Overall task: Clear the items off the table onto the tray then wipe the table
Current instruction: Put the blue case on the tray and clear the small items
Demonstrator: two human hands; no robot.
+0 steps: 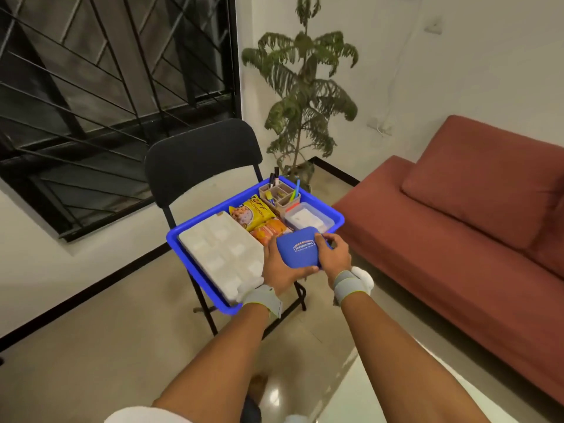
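Both hands hold a blue zip pouch [300,248] between them. The left hand [279,270] cups its near left end, with the thumb lying along the near edge. The right hand [332,254] curls its fingers over the right end. Each wrist wears a grey band. The pouch sits over the 5 o'clock corner of the blue tray [183,239]; whether it rests on the things beneath or is held just above them cannot be told.

At 10 o'clock in the view a dark window with a black metal grille [106,87] fills the wall. Below it, near the centre, stands a black folding chair [201,157], and the tray rests on its seat.

Inside the tray, a flat white box with moulded compartments [222,251] takes up the 8 o'clock side. Just beside it, towards the middle, lie a yellow snack packet [254,212] and an orange packet [271,232], touching each other. At the tray's 12 o'clock corner stands a beige desk organiser [279,193] with markers and pens upright in it. A clear lidded container [308,221] with white contents sits at 3 o'clock, just beyond the pouch.

Behind the tray, at 1 o'clock in the view, a tall potted plant [305,87] stands in the room's corner. A rust-red sofa [457,224] with a matching cushion fills the 3 o'clock side.
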